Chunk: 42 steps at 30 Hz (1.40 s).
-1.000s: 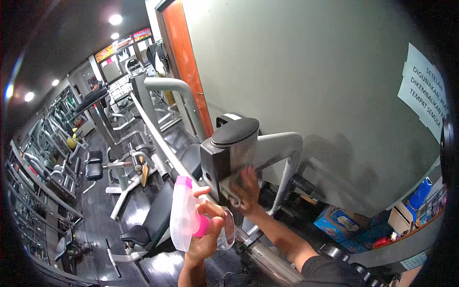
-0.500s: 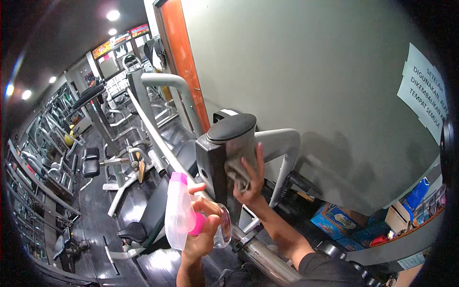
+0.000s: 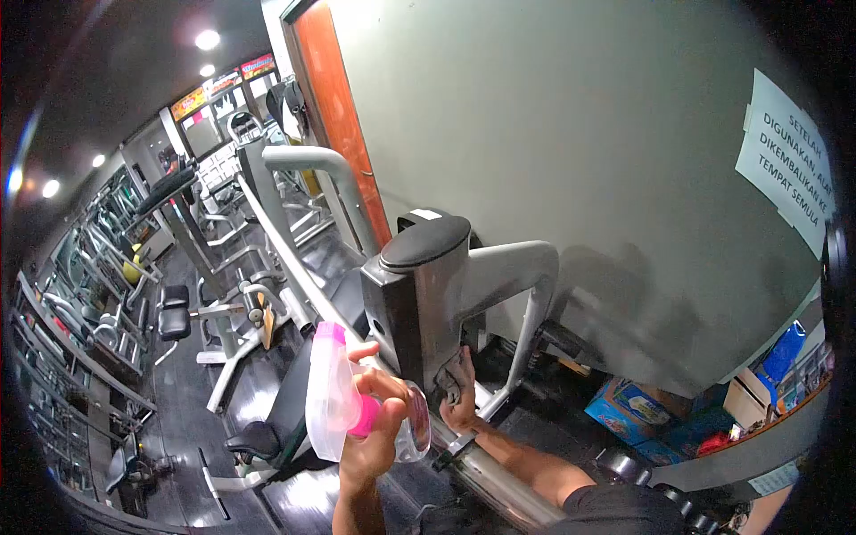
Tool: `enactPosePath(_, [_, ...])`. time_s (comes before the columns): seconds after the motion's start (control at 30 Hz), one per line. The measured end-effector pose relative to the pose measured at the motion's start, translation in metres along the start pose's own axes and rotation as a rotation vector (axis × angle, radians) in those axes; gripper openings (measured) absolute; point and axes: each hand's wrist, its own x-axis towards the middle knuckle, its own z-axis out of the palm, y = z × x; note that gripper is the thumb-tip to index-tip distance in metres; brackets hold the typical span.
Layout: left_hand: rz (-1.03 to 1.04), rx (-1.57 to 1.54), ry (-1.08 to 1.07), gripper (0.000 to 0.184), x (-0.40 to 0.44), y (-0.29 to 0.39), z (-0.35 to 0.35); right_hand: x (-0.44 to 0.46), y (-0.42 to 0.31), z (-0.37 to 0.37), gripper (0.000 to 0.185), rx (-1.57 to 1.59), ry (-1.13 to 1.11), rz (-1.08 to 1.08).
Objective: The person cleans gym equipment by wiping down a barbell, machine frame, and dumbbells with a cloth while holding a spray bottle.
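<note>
My left hand (image 3: 379,428) is wrapped round a clear spray bottle (image 3: 327,392) with pink parts, held upright left of the machine's post. My right hand (image 3: 462,401) presses a grey cloth (image 3: 452,376) against the lower side of the grey and black post (image 3: 437,303). An oval black cap (image 3: 425,241) tops the post. Just below the cloth runs a thick metal tube (image 3: 499,486), which hides part of my right forearm.
Behind the post stands a grey wall (image 3: 553,116) with a paper sign (image 3: 785,156). Blue boxes (image 3: 624,415) and dumbbells (image 3: 624,465) are at the lower right. A black bench (image 3: 303,383) and gym machines fill the left. An orange door (image 3: 334,89) is farther back.
My right hand and the cloth have moved down the post's side, from its upper part to near its base. My left hand still holds the spray bottle in nearly the same place.
</note>
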Motion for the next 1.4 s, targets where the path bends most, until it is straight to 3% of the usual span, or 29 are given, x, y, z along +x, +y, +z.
enactPosePath(0.1, [-0.010,0.033,0.009,0.030,0.002,0.002,0.000,0.045,-0.024,-0.002,0.060,0.132,0.066,-0.175])
enactPosePath(0.2, [-0.027,-0.011,0.015,0.030,0.004,0.000,0.003,0.114,-0.058,-0.011,0.057,-0.148,0.153,-0.407])
enactPosePath(0.27, [0.065,-0.017,0.104,0.074,0.004,-0.007,0.004,0.144,-0.086,-0.019,0.055,-0.153,0.147,-0.389])
enactPosePath(0.3, [0.057,-0.018,0.105,0.074,0.004,-0.005,0.004,0.151,-0.094,-0.022,0.053,-0.157,0.143,-0.377])
enactPosePath(0.33, [0.027,0.010,0.057,0.046,0.004,0.000,0.002,0.152,-0.095,-0.023,0.051,-0.118,0.119,-0.390])
enactPosePath(0.37, [-0.003,0.039,0.009,0.030,0.005,0.003,0.001,0.148,-0.091,-0.021,0.051,-0.121,0.118,-0.386])
enactPosePath(0.47, [0.022,0.046,0.009,0.031,0.006,-0.001,0.000,0.115,-0.063,-0.009,0.051,-0.045,0.177,-0.504])
enactPosePath(0.57, [-0.005,0.050,-0.021,0.033,0.007,-0.001,-0.001,0.048,-0.039,0.006,0.049,0.160,0.200,-0.311])
enactPosePath(0.63, [-0.003,0.039,-0.003,0.033,0.007,-0.002,0.001,0.010,-0.019,0.013,0.045,0.399,0.247,0.335])
enactPosePath(0.67, [0.001,0.030,0.016,0.032,0.007,-0.003,0.002,0.006,-0.007,0.010,0.045,0.400,0.247,0.337])
enactPosePath(0.73, [0.015,0.029,-0.007,0.031,0.008,-0.002,0.001,0.004,0.005,-0.007,0.047,0.293,0.075,0.697])
enactPosePath(0.83, [-0.008,-0.018,-0.044,0.029,0.008,0.000,0.000,0.048,-0.010,-0.023,0.050,0.374,0.089,0.778])
enactPosePath(0.9, [-0.038,-0.059,-0.046,0.028,0.008,0.003,0.001,0.061,0.000,-0.019,0.049,0.370,0.169,0.729])
enactPosePath(0.97, [-0.145,-0.137,0.037,0.030,0.005,0.006,0.003,0.082,-0.032,-0.029,0.050,0.297,0.043,0.618])
enactPosePath(1.03, [-0.063,-0.091,-0.001,0.029,0.008,0.001,-0.003,0.067,-0.046,-0.013,0.045,0.174,0.167,0.606])
enactPosePath(1.1, [0.020,-0.044,-0.031,0.030,0.008,-0.006,-0.008,0.051,-0.046,-0.001,0.038,0.300,0.291,0.367])
enactPosePath(1.13, [0.015,-0.079,-0.026,0.034,0.008,-0.009,-0.011,0.047,-0.049,0.004,0.041,0.212,0.300,0.189])
enactPosePath(1.23, [-0.040,-0.151,-0.031,0.045,0.007,-0.005,-0.009,0.056,-0.062,-0.001,0.048,0.174,0.149,0.004])
enactPosePath(1.27, [-0.092,-0.188,-0.043,0.050,0.006,-0.002,-0.007,0.066,-0.066,-0.003,0.048,0.173,0.149,0.003])
enactPosePath(1.37, [-0.118,-0.192,-0.032,0.051,0.007,0.005,-0.001,0.128,-0.083,-0.010,0.050,-0.127,0.254,-0.483])
enactPosePath(1.4, [-0.080,-0.237,-0.015,0.055,0.007,0.002,0.002,0.146,-0.095,-0.013,0.050,-0.127,0.255,-0.480])
